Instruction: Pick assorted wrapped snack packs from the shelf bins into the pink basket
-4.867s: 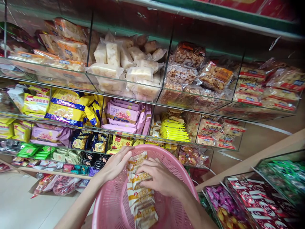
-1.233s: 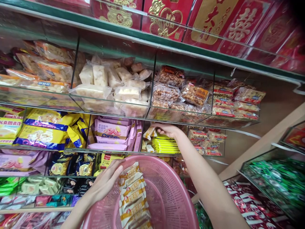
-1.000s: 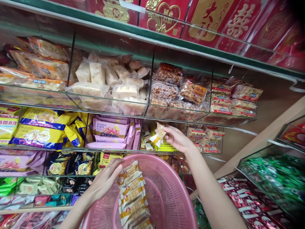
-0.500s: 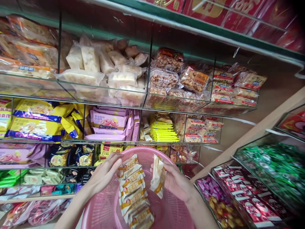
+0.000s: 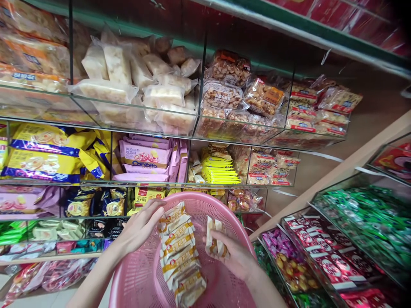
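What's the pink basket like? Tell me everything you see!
The round pink basket looks plastic, with a smooth rim, walls full of tiny holes and a ring inside. It opens upward before snack shelves, its near side out of view. White-and-gold packets lie in a row inside; the left hand touches its rim and the right hand holds similar packets over it.

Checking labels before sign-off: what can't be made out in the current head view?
All in the head view:
Held packets: exact count; the right hand partly covers them.
Left hand: whether its fingers curl under the rim; its own back hides the underside.
Pink basket: near rim, cut off by the bottom edge.
Red goods: print blurred, upper parts cut off by the top edge.
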Demonstrator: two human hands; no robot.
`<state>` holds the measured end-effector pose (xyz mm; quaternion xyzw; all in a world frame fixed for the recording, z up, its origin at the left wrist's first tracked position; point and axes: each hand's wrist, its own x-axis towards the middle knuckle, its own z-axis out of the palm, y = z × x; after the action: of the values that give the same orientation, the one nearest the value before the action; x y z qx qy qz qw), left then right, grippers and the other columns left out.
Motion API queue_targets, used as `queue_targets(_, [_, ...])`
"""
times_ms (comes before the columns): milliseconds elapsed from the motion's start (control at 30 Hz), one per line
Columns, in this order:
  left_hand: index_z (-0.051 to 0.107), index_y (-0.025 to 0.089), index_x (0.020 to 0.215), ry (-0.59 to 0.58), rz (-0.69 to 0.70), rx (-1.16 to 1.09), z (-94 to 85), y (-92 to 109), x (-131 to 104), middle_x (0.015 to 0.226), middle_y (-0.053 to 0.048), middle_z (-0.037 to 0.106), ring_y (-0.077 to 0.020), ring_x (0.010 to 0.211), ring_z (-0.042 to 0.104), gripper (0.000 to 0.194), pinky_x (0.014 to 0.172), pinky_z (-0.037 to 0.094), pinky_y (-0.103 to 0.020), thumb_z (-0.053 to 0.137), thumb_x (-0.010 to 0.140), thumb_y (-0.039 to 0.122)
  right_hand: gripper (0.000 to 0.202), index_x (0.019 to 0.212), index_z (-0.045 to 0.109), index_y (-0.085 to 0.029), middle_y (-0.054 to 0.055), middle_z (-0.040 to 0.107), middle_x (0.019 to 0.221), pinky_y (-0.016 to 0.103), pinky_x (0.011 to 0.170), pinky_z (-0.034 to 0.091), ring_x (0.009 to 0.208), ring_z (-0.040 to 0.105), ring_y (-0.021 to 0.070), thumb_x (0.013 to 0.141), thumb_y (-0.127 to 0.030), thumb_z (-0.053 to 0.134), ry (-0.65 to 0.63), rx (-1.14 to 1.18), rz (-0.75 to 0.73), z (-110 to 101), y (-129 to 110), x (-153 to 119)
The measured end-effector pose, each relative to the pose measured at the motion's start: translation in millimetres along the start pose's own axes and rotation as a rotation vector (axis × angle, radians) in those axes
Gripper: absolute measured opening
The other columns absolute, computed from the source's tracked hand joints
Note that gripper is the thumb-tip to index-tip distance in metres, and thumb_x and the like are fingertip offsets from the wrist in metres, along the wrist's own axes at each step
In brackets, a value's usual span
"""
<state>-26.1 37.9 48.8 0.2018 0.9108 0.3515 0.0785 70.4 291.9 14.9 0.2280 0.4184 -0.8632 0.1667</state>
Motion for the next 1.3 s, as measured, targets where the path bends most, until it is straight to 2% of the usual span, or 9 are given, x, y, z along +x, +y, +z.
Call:
queue_targets(100, [0.052, 0.027, 0.115, 0.002, 0.002, 0.006, 0.5, 0, 0, 0.125, -0.003, 0.053, -0.0225, 0.118, 0.049, 0.050, 0.105, 0.032, -0.039, 0.023, 0.087, 0.056, 0.039, 0.095, 0.063, -0.018, 0.005, 0.069, 0.096, 0.026, 0.065, 0.049, 0.080, 0.062, 0.0162, 0.060, -0.029, 0.078, 0.093, -0.255, -0.184, 7, 2, -5])
queue_targets(233, [0.053, 0.027, 0.114, 0.015, -0.002, -0.003, 0.1, -1, -1, 0.126, -0.002, 0.053, -0.0222, 0.119, 0.049, 0.050, 0.104, 0.032, -0.039, 0.023, 0.087, 0.056, 0.037, 0.100, 0.056, -0.020, 0.003, 0.066, 0.094, 0.030, 0.075, 0.047, 0.085, 0.060, 0.0181, 0.066, -0.025, 0.070, 0.071, -0.575, -0.430, 14, 1, -10])
queue_targets(333, [0.054, 0.026, 0.113, 0.024, 0.010, -0.022, -1.1, 0, -1, 0.126, -0.002, 0.054, -0.0213, 0.119, 0.048, 0.050, 0.103, 0.034, -0.036, 0.023, 0.087, 0.055, 0.028, 0.099, 0.053, -0.020, 0.001, 0.063, 0.088, 0.029, 0.073, 0.046, 0.079, 0.058, 0.0167, 0.072, -0.020, 0.061, 0.041, -0.850, -0.546, 13, -3, -12])
queue_targets(533, [0.053, 0.027, 0.114, 0.025, 0.003, -0.020, -0.6, 1, -2, 0.127, -0.003, 0.053, -0.0221, 0.121, 0.047, 0.049, 0.106, 0.030, -0.039, 0.023, 0.088, 0.055, 0.025, 0.099, 0.050, -0.020, 0.000, 0.061, 0.088, 0.027, 0.071, 0.044, 0.077, 0.056, 0.0151, 0.075, -0.018, 0.055, -0.139, -1.138, -0.558, 18, -29, -11])
queue_targets(633, [0.054, 0.026, 0.113, 0.019, 0.020, -0.018, 0.0, 3, -2, 0.126, -0.004, 0.054, -0.0225, 0.120, 0.048, 0.049, 0.105, 0.032, -0.039, 0.023, 0.088, 0.054, 0.023, 0.096, 0.049, -0.020, -0.001, 0.059, 0.086, 0.026, 0.070, 0.041, 0.077, 0.054, 0.0146, 0.074, -0.019, 0.057, -0.204, -1.311, -0.595, 35, -52, -8])
queue_targets(767, [0.053, 0.026, 0.114, 0.021, 0.021, -0.019, -0.4, 6, -4, 0.126, -0.004, 0.053, -0.0225, 0.119, 0.048, 0.048, 0.104, 0.032, -0.040, 0.024, 0.088, 0.054, 0.023, 0.093, 0.051, -0.019, -0.001, 0.056, 0.086, 0.026, 0.070, 0.039, 0.075, 0.050, 0.0134, 0.072, -0.017, 0.059, -0.432, -1.483, -0.671, 62, -71, 0])
queue_targets(867, [0.053, 0.026, 0.113, 0.030, 0.021, -0.029, -1.1, 6, -7, 0.124, -0.004, 0.054, -0.0230, 0.117, 0.050, 0.047, 0.104, 0.033, -0.042, 0.024, 0.088, 0.054, 0.021, 0.090, 0.052, -0.019, 0.000, 0.055, 0.088, 0.026, 0.072, 0.039, 0.079, 0.049, 0.0144, 0.071, -0.015, 0.059, -0.532, -1.526, -0.707, 74, -73, 7])
queue_targets(1067, [0.054, 0.026, 0.110, 0.043, 0.035, -0.056, -1.9, 7, -11, 0.120, -0.004, 0.055, -0.0234, 0.115, 0.051, 0.046, 0.103, 0.035, -0.043, 0.025, 0.088, 0.053, 0.022, 0.091, 0.057, -0.019, 0.000, 0.058, 0.088, 0.029, 0.073, 0.041, 0.079, 0.051, 0.0163, 0.070, -0.019, 0.063, -0.511, -1.447, -0.679, 80, -67, 12])
queue_targets(1300, [0.055, 0.027, 0.109, 0.042, 0.032, -0.033, -2.0, 8, -13, 0.121, -0.003, 0.055, -0.0214, 0.114, 0.050, 0.044, 0.102, 0.036, -0.040, 0.025, 0.089, 0.051, 0.040, 0.106, 0.058, -0.019, 0.002, 0.064, 0.100, 0.034, 0.081, 0.044, 0.086, 0.057, 0.0173, 0.067, -0.024, 0.068, -0.441, -0.874, -0.411, 82, -60, 10])
